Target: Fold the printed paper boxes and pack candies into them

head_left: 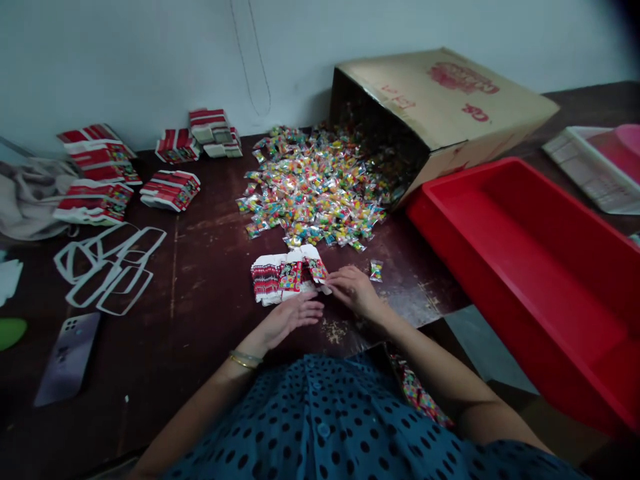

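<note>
My right hand (355,292) pinches the lower right edge of a small red patterned candy carton (317,269) with white flaps. My left hand (290,320), with a bracelet at its wrist, lies just below with the fingers stretched out and nothing in them. A row of flattened red and white cartons (265,280) lies on the table beyond my left hand, beside the carton at my right fingers. One clear packet of coloured candies (376,270) rests alone to the right of my right hand. Behind, a large heap of such packets (315,190) spreads over the dark table.
An open cardboard box (450,100) on its side spills packets. To the right is a red plastic tub (540,267). Stacks of flat cartons (95,200), white paper bands (117,273) and a phone (69,357) lie left. Below my right arm is a container of colourful cartons (417,393).
</note>
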Tool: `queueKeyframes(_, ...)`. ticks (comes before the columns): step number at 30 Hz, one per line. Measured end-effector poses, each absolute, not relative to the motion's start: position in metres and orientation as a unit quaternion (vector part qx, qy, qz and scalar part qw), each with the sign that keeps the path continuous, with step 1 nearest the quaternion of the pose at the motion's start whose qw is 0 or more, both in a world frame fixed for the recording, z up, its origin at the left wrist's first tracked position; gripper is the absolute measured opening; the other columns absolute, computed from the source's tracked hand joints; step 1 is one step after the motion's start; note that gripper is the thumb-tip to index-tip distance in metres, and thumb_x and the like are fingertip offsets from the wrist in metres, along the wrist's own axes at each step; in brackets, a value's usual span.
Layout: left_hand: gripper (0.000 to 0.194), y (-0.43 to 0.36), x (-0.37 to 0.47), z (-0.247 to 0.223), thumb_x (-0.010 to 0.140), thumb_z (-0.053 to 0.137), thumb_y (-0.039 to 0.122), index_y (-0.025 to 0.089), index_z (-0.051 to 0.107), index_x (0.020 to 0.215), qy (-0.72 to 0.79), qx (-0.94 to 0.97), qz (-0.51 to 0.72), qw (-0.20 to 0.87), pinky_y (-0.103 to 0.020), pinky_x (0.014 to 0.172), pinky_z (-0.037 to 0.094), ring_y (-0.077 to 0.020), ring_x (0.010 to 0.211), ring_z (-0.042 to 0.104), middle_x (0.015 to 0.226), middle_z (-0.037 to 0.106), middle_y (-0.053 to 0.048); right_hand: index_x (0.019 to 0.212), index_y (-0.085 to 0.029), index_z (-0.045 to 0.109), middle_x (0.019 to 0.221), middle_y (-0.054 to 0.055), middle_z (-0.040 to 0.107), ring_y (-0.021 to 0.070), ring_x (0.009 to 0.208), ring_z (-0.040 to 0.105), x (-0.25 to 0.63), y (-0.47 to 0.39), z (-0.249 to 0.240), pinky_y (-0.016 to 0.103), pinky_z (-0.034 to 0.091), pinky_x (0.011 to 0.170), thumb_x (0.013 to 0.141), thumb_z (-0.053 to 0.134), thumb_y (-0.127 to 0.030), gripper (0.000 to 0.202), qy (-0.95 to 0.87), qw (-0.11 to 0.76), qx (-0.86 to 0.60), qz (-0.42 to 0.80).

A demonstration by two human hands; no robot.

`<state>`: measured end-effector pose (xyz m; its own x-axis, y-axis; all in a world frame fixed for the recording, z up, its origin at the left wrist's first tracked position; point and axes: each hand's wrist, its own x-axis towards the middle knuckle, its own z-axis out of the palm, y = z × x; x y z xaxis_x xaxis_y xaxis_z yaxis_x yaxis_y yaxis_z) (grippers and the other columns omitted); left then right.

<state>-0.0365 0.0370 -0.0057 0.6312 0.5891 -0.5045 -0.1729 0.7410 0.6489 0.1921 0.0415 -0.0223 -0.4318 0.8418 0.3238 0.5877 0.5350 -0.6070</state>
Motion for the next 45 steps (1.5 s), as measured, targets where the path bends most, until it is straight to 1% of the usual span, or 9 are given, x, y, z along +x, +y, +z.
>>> queueKeyframes(7,0.031,0.033,-0.011,-0.026,0.078,0.066,0.035,0.014,0.058,0.100,0.411,0.324,0.269,0.808,-0.038,0.078,0.055,-0.0205,0.090,0.062,0.097,0.065,-0.007,0.120,-0.024,0.059,0.128,0.010,0.056,0.0263,0.117,0.046,0.172,0.024,-0.008,0.047,0.037,0.098,0.086,0.061,-0.036,0.036,-0.787,0.300,-0.494,0.213)
queueKeyframes(12,0.036,0.035,-0.019,-0.021,0.079,0.061,0.044,0.015,0.057,0.101,0.453,0.449,0.271,0.721,-0.040,0.076,0.057,-0.0217,0.091,0.059,0.102,0.060,-0.006,0.099,-0.023,0.066,0.139,0.009,0.043,0.0260,0.125,0.041,0.169,0.038,-0.009,0.044,0.036,0.101,0.085,0.062,-0.031,0.017,-0.786,0.308,-0.480,0.236)
queueKeyframes(16,0.033,0.040,-0.026,-0.016,0.077,0.063,0.042,0.014,0.059,0.093,0.463,0.489,0.233,0.702,-0.041,0.075,0.057,-0.0220,0.087,0.059,0.095,0.060,-0.005,0.123,-0.023,0.053,0.135,0.012,0.045,0.0263,0.125,0.040,0.168,0.043,-0.006,0.045,0.033,0.102,0.083,0.065,-0.033,0.043,-0.773,0.328,-0.493,0.225)
queueKeyframes(21,0.051,0.035,-0.027,-0.002,0.077,0.064,0.041,0.019,0.053,0.122,0.494,0.508,0.222,0.670,-0.043,0.081,0.053,-0.0317,0.109,0.055,0.120,0.058,-0.012,0.083,-0.019,0.060,0.133,0.010,0.046,0.0256,0.124,0.040,0.178,0.056,-0.004,0.043,0.035,0.101,0.077,0.071,-0.036,0.021,-0.746,0.362,-0.493,0.264)
queueKeyframes(25,0.073,0.041,-0.032,0.024,0.067,0.076,0.032,0.027,0.047,0.134,0.525,0.623,0.288,0.504,-0.038,0.103,0.036,-0.0346,0.137,0.027,0.147,0.038,-0.007,0.077,-0.020,0.060,0.141,0.009,0.042,0.0297,0.131,0.032,0.182,0.055,0.020,0.049,0.028,0.105,0.078,0.069,-0.034,0.017,-0.799,0.305,-0.472,0.214)
queueKeyframes(29,0.043,0.050,-0.027,0.024,0.065,0.076,0.029,0.018,0.063,0.104,0.397,0.644,0.181,0.629,-0.037,0.091,0.044,-0.0281,0.105,0.057,0.109,0.066,-0.007,0.080,-0.021,0.062,0.146,0.004,0.038,0.0279,0.135,0.028,0.170,0.043,0.049,0.047,0.025,0.108,0.083,0.064,-0.036,0.015,-0.847,0.285,-0.390,0.223)
queueKeyframes(33,0.028,0.042,-0.012,0.007,0.068,0.072,0.027,0.015,0.061,0.090,0.416,0.561,0.183,0.692,-0.033,0.073,0.048,-0.0180,0.070,0.061,0.075,0.067,-0.001,0.086,-0.021,0.063,0.145,0.009,0.041,0.0296,0.134,0.030,0.168,0.036,0.050,0.050,0.027,0.106,0.081,0.066,-0.040,0.020,-0.824,0.268,-0.420,0.269)
queueKeyframes(41,0.028,0.012,0.003,-0.008,0.068,0.074,0.035,0.012,0.065,0.081,0.437,0.544,0.156,0.699,-0.030,0.063,0.047,-0.0182,0.064,0.061,0.069,0.068,-0.005,0.077,-0.017,0.064,0.123,0.008,0.056,0.0215,0.116,0.051,0.189,0.025,0.034,0.037,0.040,0.099,0.084,0.064,-0.028,0.012,-0.796,0.215,-0.374,0.425)
queueKeyframes(45,0.022,0.011,-0.007,-0.005,0.071,0.073,0.033,0.012,0.067,0.078,0.355,0.466,0.107,0.803,-0.030,0.071,0.048,-0.0174,0.069,0.063,0.072,0.069,-0.006,0.076,-0.017,0.065,0.129,0.009,0.054,0.0241,0.119,0.050,0.179,0.017,0.025,0.039,0.039,0.099,0.082,0.067,-0.028,0.012,-0.792,0.209,-0.385,0.425)
